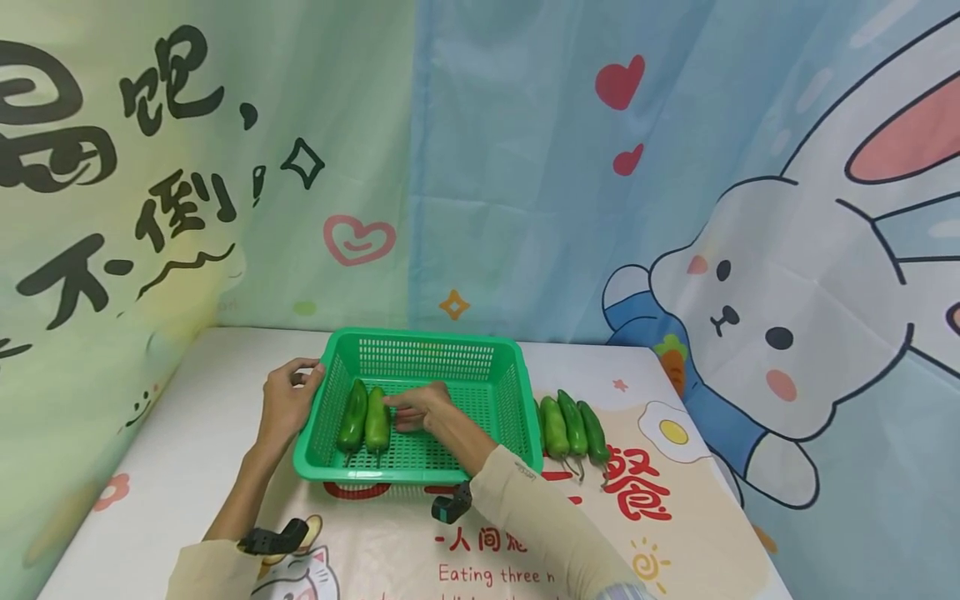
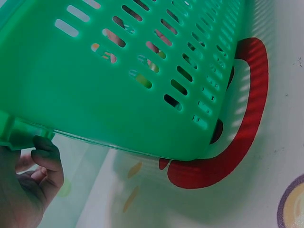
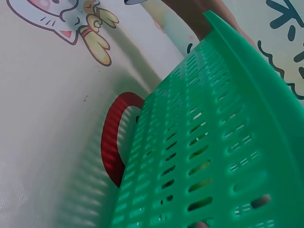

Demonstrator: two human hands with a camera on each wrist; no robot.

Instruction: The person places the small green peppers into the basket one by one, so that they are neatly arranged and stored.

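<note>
A green plastic basket [image 1: 416, 477] with slotted walls stands on the table. Two green chili peppers lie side by side in its left half, a darker pepper [image 1: 352, 421] and a lighter pepper [image 1: 377, 425], stems toward the front. My left hand [image 1: 288, 400] grips the basket's left rim; the left wrist view shows its curled fingers [image 2: 47, 159] at the rim. Inside the basket, my right hand [image 1: 423, 408] is stretched out with fingers extended, fingertips right beside the lighter pepper. The basket wall hides most of this hand in the right wrist view.
Three more green peppers [image 1: 574, 425] lie together on the table just right of the basket. A printed cloth [image 1: 600, 533] with red characters covers the table. Behind it hangs a curtain [image 1: 510, 208] with a rabbit drawing.
</note>
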